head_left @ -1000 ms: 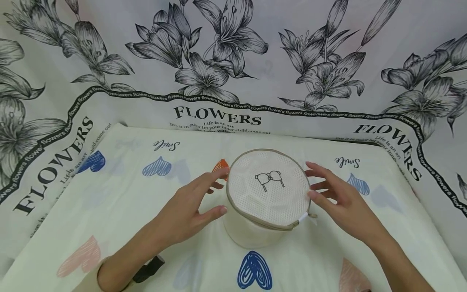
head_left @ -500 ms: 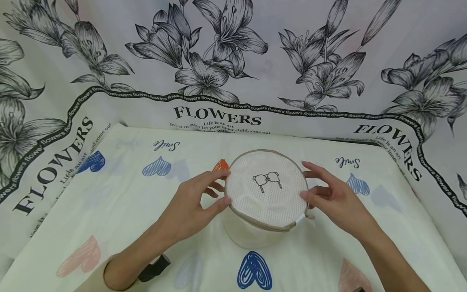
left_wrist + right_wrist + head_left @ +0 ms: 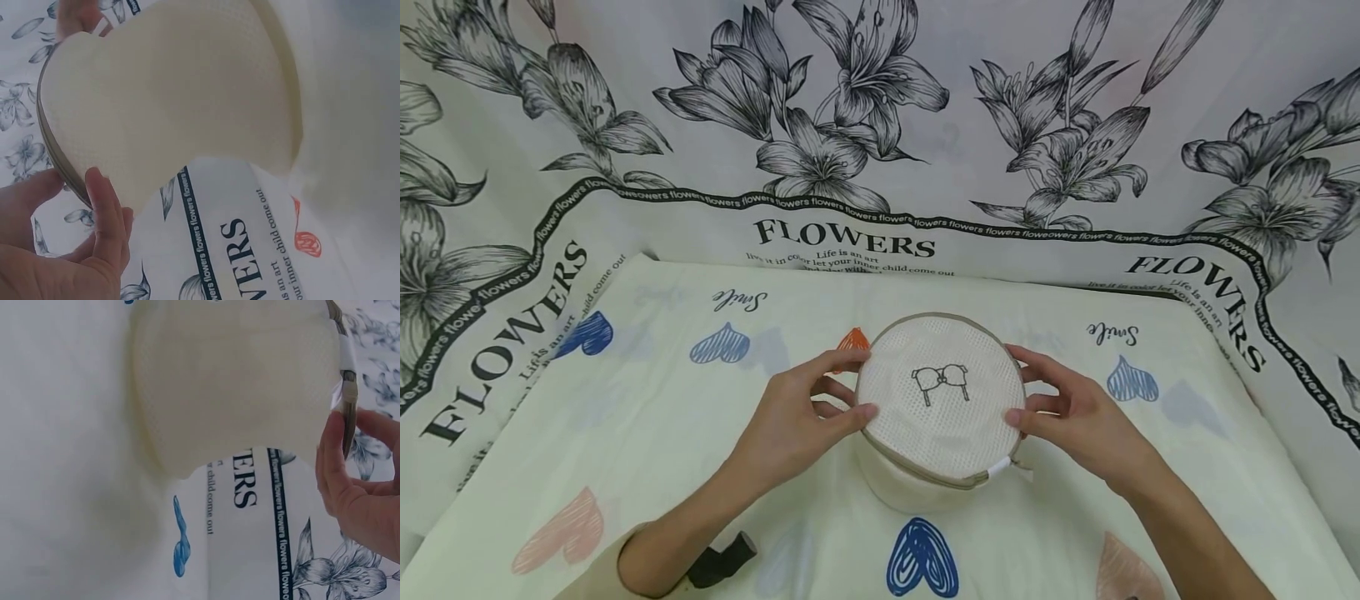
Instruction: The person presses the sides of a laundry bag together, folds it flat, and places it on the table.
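- Mesh, cream-white and cylinder-shaped: one laundry bag [image 3: 942,408] stands near the middle of the heart-print cloth [image 3: 647,400], round top tilted toward the camera.
- One small line drawing of a bra [image 3: 940,381] is printed on that top.
- One tan zip band [image 3: 917,476] runs around the top edge, and one white tab [image 3: 999,468] sits at its front right.
- Whether anything is inside the bag cannot be told; the mesh shows nothing through it in any view.
- Two hands hold the bag, one at each side of the rim.
- Left hand [image 3: 797,421]: fingers curled around the left rim, with the thumb on the near edge and a fingertip on the far edge; the left wrist view shows its thumb [image 3: 103,212] pressed against the band.
- Right hand [image 3: 1075,417]: fingers wrapped round the right rim in the same way; the right wrist view shows its thumb [image 3: 331,456] on the band beside the tab.
- One dark strap [image 3: 722,560] sits at the left wrist.
- Three blue hearts show clearly on the cloth, as well as one orange heart [image 3: 853,340] just behind the left fingers.
- One flower-print sheet [image 3: 880,125] lettered "FLOWERS" rises behind.
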Demonstrator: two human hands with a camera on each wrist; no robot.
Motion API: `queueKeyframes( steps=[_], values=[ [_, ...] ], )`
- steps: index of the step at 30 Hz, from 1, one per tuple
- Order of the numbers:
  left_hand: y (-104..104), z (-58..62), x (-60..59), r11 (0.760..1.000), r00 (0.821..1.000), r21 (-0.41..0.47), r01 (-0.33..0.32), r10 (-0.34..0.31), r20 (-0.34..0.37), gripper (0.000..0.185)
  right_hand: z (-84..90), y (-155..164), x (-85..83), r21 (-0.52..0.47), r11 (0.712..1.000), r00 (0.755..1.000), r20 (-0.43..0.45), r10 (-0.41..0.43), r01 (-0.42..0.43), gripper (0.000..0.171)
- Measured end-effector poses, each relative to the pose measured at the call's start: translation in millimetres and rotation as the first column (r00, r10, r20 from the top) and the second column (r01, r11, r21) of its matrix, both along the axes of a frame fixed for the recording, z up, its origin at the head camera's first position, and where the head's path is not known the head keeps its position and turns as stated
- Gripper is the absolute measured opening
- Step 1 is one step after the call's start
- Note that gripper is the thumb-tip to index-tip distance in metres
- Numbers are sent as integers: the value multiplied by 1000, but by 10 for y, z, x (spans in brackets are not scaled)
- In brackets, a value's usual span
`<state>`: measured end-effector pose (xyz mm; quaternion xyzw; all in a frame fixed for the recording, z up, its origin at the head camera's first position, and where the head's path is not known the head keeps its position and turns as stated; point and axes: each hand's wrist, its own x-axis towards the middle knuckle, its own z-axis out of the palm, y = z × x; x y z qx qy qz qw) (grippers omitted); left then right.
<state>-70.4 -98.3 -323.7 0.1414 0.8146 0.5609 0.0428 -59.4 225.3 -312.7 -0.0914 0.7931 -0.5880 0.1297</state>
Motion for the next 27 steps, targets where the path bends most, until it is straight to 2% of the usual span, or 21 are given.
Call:
queueKeyframes(
  steps=[5,10,15,22,27],
  values=[
    [16,14,-1,998,995,61,-3,-3,97,58,-20,-15,3,29,999,999,-11,-33,33,70],
    [40,24,15,998,992,62,-14,6,123,59,-26,-21,-4,13,999,999,-13,-47,47,69],
    [52,15,7,998,989,56,-41,33,144,57,-54,-29,-9,8,999,998,33,-46,46,82],
    [74,-73,-49,982,964,169,-88,42,261,56,-130,-47,-10,-12,999,999,34,-42,42,80],
    [98,-113,-43,981,949,175,-88,29,313,59,-185,-65,-3,-34,998,998,50,-50,52,79]
  ],
)
